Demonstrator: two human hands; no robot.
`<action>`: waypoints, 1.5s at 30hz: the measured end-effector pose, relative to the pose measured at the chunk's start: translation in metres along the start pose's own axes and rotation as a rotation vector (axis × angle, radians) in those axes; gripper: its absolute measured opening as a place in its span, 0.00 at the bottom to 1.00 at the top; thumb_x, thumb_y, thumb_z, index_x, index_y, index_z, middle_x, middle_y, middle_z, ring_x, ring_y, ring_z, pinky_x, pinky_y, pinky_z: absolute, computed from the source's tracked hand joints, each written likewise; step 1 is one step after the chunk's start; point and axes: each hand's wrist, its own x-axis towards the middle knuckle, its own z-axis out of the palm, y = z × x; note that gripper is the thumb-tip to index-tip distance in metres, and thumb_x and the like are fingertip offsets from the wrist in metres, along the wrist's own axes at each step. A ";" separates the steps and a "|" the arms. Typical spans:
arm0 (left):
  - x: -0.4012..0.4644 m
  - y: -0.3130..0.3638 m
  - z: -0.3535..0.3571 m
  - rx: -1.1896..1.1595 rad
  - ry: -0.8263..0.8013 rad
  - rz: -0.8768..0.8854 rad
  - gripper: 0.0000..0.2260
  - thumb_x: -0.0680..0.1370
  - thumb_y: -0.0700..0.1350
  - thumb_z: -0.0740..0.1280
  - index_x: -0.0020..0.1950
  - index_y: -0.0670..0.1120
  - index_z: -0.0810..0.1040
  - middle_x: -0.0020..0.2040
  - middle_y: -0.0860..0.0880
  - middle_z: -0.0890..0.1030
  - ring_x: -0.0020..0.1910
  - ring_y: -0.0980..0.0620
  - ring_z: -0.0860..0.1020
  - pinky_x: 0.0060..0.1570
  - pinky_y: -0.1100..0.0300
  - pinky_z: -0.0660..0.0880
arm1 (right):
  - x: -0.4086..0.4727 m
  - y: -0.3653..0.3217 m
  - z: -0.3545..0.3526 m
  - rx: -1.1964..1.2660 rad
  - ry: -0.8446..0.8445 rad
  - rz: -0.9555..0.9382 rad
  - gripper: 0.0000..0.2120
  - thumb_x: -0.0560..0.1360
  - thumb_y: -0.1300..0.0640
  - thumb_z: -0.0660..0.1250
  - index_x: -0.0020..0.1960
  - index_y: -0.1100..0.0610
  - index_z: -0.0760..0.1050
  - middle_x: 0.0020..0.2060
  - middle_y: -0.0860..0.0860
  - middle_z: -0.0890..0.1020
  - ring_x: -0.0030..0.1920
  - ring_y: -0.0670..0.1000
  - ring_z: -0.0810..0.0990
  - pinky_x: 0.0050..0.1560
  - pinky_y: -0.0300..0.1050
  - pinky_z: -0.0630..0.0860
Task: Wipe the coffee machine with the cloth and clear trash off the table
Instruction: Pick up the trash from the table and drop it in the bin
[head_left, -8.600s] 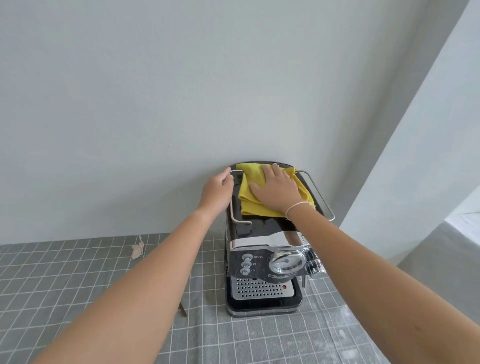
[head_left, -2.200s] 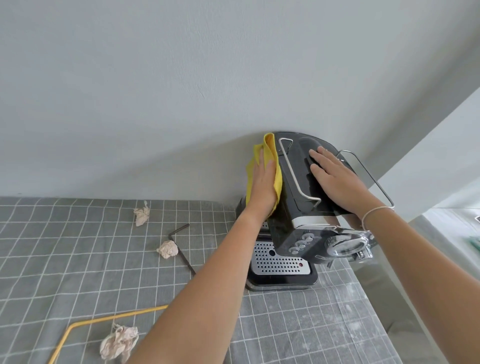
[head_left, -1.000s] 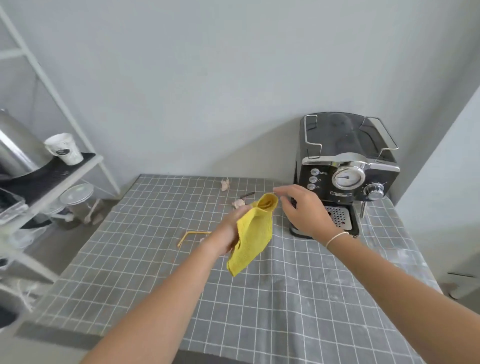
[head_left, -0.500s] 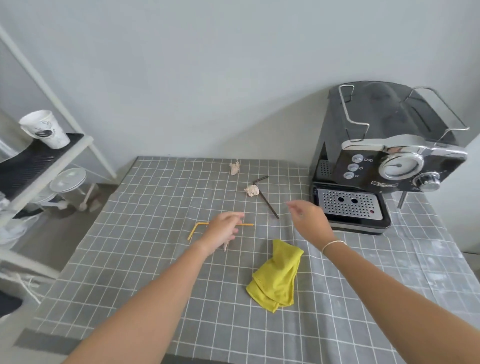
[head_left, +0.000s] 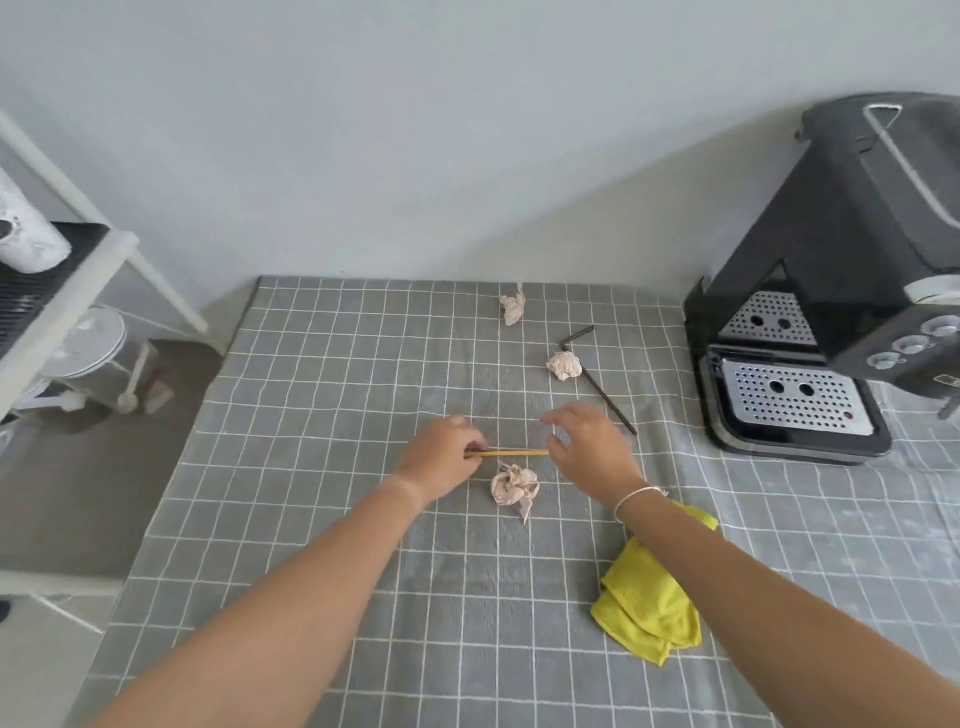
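The black coffee machine (head_left: 831, 249) stands at the table's far right. A yellow cloth (head_left: 649, 603) lies crumpled on the grey checked tablecloth (head_left: 311, 395), partly under my right forearm. My left hand (head_left: 441, 457) pinches the left end of a yellow straw (head_left: 511, 453) lying on the cloth. My right hand (head_left: 587, 447) hovers open at the straw's right end, fingers spread. A crumpled tissue (head_left: 513, 486) sits just below the straw. Two more tissue balls lie further back, one in the middle (head_left: 565, 365) and one near the wall (head_left: 513, 307). A dark bent straw (head_left: 597, 379) lies beside them.
A white shelf rack (head_left: 67, 291) stands left of the table with a paper cup (head_left: 26, 234) on it. Below it on the floor sits a lidded container (head_left: 88, 343). The wall runs right behind the table.
Since half a second ago both hands have moved down to the yellow straw, and my left fingers have closed on its end. The view has shifted left; the cloth stays where it was dropped.
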 end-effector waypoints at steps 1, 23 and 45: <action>0.001 -0.002 0.000 0.009 -0.005 0.025 0.08 0.76 0.42 0.65 0.53 0.45 0.81 0.53 0.47 0.79 0.51 0.50 0.77 0.53 0.57 0.74 | 0.002 0.004 -0.001 -0.012 0.021 0.023 0.13 0.74 0.61 0.63 0.58 0.58 0.78 0.54 0.56 0.80 0.55 0.58 0.77 0.53 0.51 0.75; -0.023 0.027 0.021 -0.062 -0.012 0.006 0.18 0.79 0.36 0.53 0.70 0.44 0.63 0.46 0.50 0.69 0.38 0.54 0.67 0.43 0.59 0.67 | 0.065 0.056 -0.007 -0.064 0.013 0.171 0.16 0.76 0.64 0.58 0.63 0.62 0.70 0.60 0.62 0.73 0.60 0.62 0.72 0.59 0.54 0.69; 0.001 0.017 0.005 -0.058 0.239 -0.121 0.06 0.74 0.46 0.65 0.47 0.46 0.73 0.37 0.50 0.76 0.34 0.49 0.72 0.31 0.60 0.65 | 0.098 0.039 -0.011 0.123 -0.133 0.159 0.17 0.75 0.61 0.60 0.63 0.59 0.68 0.60 0.60 0.70 0.51 0.60 0.76 0.53 0.54 0.75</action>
